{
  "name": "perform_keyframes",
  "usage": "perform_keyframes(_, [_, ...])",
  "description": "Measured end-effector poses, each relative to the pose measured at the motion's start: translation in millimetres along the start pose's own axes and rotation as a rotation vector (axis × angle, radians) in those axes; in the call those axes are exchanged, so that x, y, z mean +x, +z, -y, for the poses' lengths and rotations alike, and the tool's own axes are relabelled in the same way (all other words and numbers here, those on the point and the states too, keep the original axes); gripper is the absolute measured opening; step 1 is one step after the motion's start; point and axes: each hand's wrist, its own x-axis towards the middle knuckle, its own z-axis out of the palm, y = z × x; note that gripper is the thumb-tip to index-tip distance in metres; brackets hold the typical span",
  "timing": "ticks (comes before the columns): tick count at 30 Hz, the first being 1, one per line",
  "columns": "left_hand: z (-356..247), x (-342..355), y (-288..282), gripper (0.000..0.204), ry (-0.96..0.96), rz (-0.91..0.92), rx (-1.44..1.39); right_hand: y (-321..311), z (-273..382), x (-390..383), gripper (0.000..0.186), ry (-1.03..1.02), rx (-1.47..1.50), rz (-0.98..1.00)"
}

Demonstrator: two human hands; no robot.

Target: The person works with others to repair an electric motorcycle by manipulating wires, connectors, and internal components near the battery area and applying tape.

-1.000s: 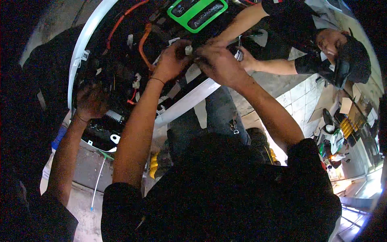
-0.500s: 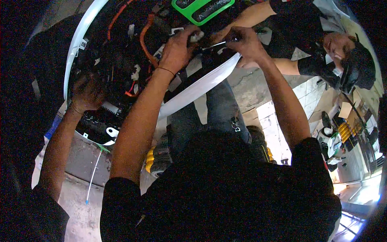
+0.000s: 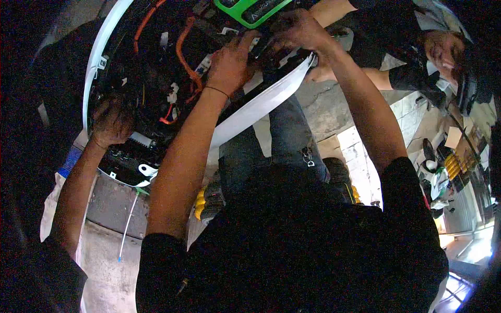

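I lean over the open front bay of a white vehicle, dark inside and full of wiring. My left hand [image 3: 232,65] is in the bay behind the white front panel [image 3: 263,107], fingers bent around a small part too dark to name. My right hand [image 3: 302,32] is farther back and to its right, below a green-edged cover [image 3: 250,18]. Its fingers curl down into shadow, and whatever they hold is hidden. Thick orange cables [image 3: 182,49] run left of my left hand, near a white connector [image 3: 173,93].
At the left, another person's hand [image 3: 112,122] reaches into the bay. A capped co-worker [image 3: 443,57] leans in from the right, with a forearm [image 3: 373,81] beneath mine. A thin white rod [image 3: 127,224] hangs below the bay at the left. Tires [image 3: 336,175] lie below.
My right hand has moved up and left, closer to the green-edged cover. The thin shaft that stuck out of it no longer shows. My left hand has shifted only slightly.
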Motion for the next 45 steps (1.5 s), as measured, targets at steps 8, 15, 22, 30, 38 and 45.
perform_keyframes(8, [3, 6, -12, 0.066, 0.027, -0.075, -0.336, 93, 104, -61, 0.029, -0.381, -0.645, -0.169])
perform_keyframes(15, [10, 6, -14, 0.070, 0.098, 0.088, -0.302, 94, 102, -51, 0.026, -0.193, -0.247, -0.411])
perform_keyframes(22, [25, 2, -15, 0.056, -0.057, -0.004, -0.441, 98, 96, -57, 0.040, -0.120, -0.318, -0.274])
perform_keyframes(30, [11, -1, -8, 0.068, -0.108, -0.075, -0.278, 62, 68, -53, 0.036, 0.112, -0.313, -0.468])
perform_keyframes(38, [-2, 0, -10, 0.062, -0.151, -0.001, -0.021, 36, 23, -21, 0.024, 0.518, 0.369, -0.269])
perform_keyframes(45, [-21, 2, -22, 0.057, -0.240, 0.143, 0.113, 35, 21, 4, 0.027, 0.779, 0.719, -0.348])
